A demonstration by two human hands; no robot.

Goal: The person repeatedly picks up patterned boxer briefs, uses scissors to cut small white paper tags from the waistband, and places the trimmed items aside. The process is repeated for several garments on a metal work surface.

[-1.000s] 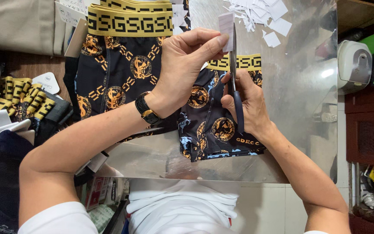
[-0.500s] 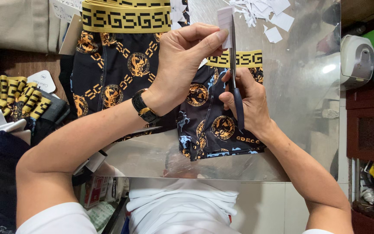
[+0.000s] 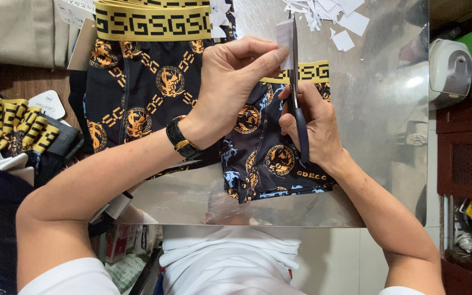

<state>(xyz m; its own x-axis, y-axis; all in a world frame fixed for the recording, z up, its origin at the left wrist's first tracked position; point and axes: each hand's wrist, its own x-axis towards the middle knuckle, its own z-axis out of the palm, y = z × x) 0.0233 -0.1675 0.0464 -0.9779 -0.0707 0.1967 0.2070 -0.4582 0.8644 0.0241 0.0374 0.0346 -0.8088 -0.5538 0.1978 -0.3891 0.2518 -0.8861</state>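
My left hand (image 3: pixel 230 84), with a black wristwatch (image 3: pixel 180 139) on the wrist, pinches a small white paper tag (image 3: pixel 284 37) between thumb and fingers. My right hand (image 3: pixel 312 123) grips dark-handled scissors (image 3: pixel 297 93) whose blades point up along the tag's right edge. Under both hands lies a pair of dark shorts (image 3: pixel 271 158) printed with gold medallions and a yellow waistband. A larger stack of the same kind of shorts (image 3: pixel 137 71) lies to the left.
A shiny metal table top (image 3: pixel 383 136) carries several white paper scraps (image 3: pixel 329 13) at the far edge. A white device (image 3: pixel 450 71) sits on a red cabinet at right. Folded yellow-banded garments (image 3: pixel 17 125) and beige cloth (image 3: pixel 12 27) lie at left.
Both hands with the tag and scissors stay nearly where they were; the view has shifted slightly.
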